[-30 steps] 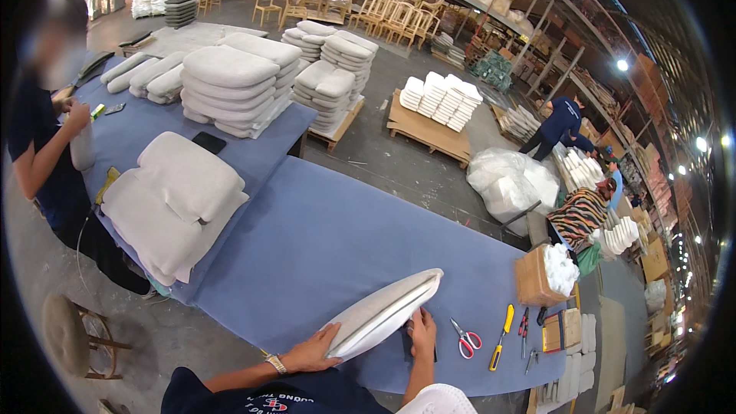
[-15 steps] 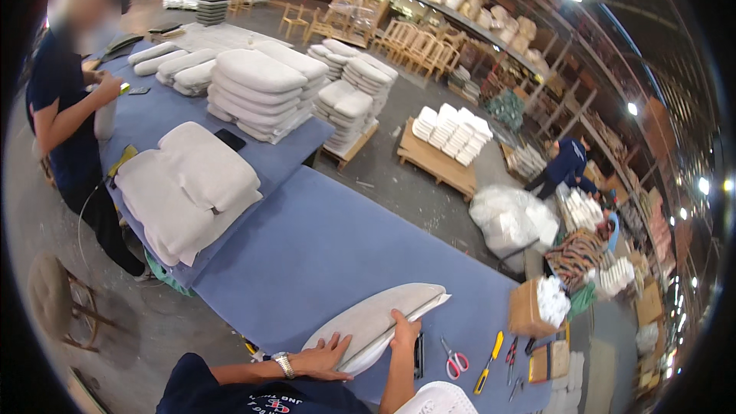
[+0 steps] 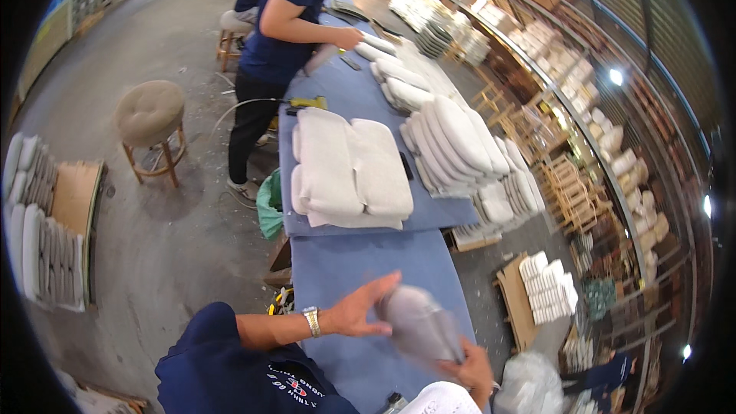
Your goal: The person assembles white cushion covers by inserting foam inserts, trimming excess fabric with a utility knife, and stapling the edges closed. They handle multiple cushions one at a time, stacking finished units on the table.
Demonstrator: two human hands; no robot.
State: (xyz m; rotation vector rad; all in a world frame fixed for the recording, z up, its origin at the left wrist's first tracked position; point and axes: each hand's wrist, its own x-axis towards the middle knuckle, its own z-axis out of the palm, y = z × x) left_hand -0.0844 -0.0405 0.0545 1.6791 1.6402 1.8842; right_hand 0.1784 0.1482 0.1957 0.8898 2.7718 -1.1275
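A light grey upholstered seat cushion, blurred by motion, is held above the blue table in front of me. My right hand grips its lower right end. At the opposite end is my left hand, open, with fingers stretched and thumb apart; whether it touches the cushion I cannot tell. A watch circles my left wrist. Farther along the table lie two side-by-side stacks of similar pale cushions.
Beyond stand more cushion stacks, a dark phone and a yellow-and-black tool. A co-worker stands at the table's far left side. A round stool and a pallet of cushions are on the left floor.
The cushion has come up off the table and turned in my hands. My left hand has gone from lying flat on it to its far end. The view has swung left.
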